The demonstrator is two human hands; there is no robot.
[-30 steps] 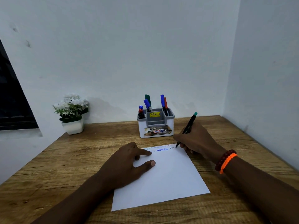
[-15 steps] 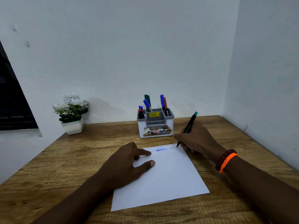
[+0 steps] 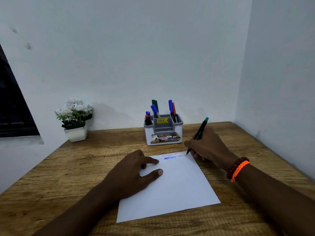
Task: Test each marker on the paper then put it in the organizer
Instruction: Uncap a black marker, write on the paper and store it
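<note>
Black-barrelled and capped in teal at its upper end, a marker (image 3: 199, 132) is being gripped in the curled fingers of the right hand (image 3: 207, 147), its tip touching the far right corner of a white sheet of paper (image 3: 177, 189). The left hand (image 3: 132, 174) is lying flat with fingers spread, pressing on the sheet's left side and holding nothing. Zigzag scribbles, one blue and the others faint grey or perhaps black, are running along the paper's far edge. Red and orange bracelets (image 3: 238, 169) are circling the right wrist. Beyond the paper, a grey and white organizer (image 3: 163, 133) is standing on the wooden surface (image 3: 68, 167), already holding blue, green and red markers. A white potted plant (image 3: 75, 119) is sitting near the wall, well to the left.
</note>
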